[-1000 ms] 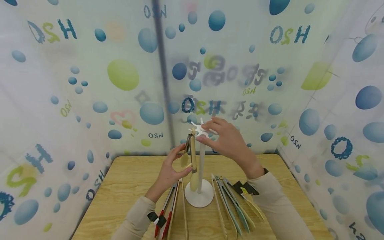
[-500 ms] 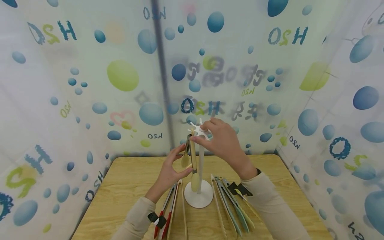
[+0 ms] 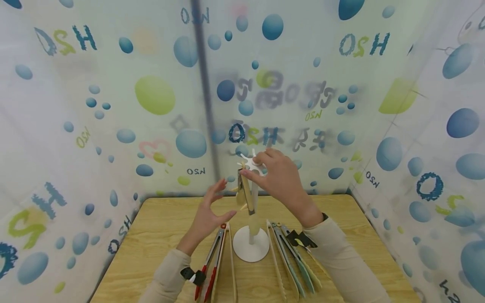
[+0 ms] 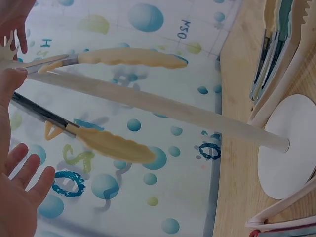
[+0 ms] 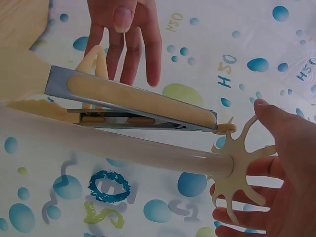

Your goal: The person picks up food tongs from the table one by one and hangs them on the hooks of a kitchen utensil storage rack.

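Short tongs with cream heads and cream grip inlays hang by their end loop from a prong of a white stand's star-shaped top. Their two arms are spread, one cream head apart from the pole in the left wrist view. My right hand holds the star-shaped top, thumb on one prong and fingers behind it. Left of the tongs, my left hand has its fingers and thumb spread, with nothing between them. The stand's round base rests on the table.
Red-ended tongs and beige tongs lie left of the base on the wooden table. Several more lie to the right, among them teal-ended tongs. Patterned curtains rise behind and on both sides.
My left hand has let go of the tongs and drawn back leftward. The tongs have swung right, toward the pole. My right hand shifted slightly left, then stayed at the stand's top.
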`<state>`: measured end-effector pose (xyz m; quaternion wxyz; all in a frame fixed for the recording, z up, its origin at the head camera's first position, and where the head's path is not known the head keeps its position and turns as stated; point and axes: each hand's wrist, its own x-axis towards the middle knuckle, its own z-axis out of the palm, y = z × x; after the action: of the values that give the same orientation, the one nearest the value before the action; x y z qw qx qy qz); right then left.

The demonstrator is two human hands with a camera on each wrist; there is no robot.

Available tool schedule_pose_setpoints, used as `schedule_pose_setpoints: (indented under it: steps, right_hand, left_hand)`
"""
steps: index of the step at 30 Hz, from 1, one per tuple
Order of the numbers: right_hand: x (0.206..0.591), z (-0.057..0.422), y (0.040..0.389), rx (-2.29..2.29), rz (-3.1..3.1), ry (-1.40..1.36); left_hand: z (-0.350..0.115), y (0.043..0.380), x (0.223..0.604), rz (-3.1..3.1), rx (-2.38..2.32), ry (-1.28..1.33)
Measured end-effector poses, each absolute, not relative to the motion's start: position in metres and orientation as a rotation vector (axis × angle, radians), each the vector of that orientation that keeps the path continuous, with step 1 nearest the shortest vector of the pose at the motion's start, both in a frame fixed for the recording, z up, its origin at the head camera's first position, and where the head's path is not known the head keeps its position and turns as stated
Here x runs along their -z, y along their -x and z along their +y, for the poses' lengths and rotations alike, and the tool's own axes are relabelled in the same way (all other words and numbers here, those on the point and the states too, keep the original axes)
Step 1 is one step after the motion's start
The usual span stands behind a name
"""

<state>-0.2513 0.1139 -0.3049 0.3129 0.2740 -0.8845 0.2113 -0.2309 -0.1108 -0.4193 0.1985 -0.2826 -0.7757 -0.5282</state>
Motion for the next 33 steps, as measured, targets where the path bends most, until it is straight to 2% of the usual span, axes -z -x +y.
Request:
schedule_pose_setpoints:
  steps: [9, 14, 20, 26, 33]
  right_hand:
    - [0.303, 0.111, 0.247, -0.509, -2.336, -0.66]
    - [0.302, 0.109, 0.242, -0.492, -2.38, -0.598]
    - [0.301, 0.107, 0.238, -0.452, -2.376, -0.565]
    - [0.301, 0.104, 0.233, -0.45, -2.376, -0.514]
    - [0.301, 0.099, 0.23, -0.409, -2.398, -0.426]
  left_hand:
    - [-0.14, 0.253, 0.451, -2.158, 1.383, 0.614]
    - [-0.151, 0.249, 0.467, -2.363, 1.328, 0.432]
    - [-0.156, 0.242, 0.504, -2.649, 1.175, 0.213]
    - [-0.153, 0.232, 0.54, -2.883, 1.03, 0.101]
    - [-0.147, 0.221, 0.564, -3.072, 0.872, 0.03]
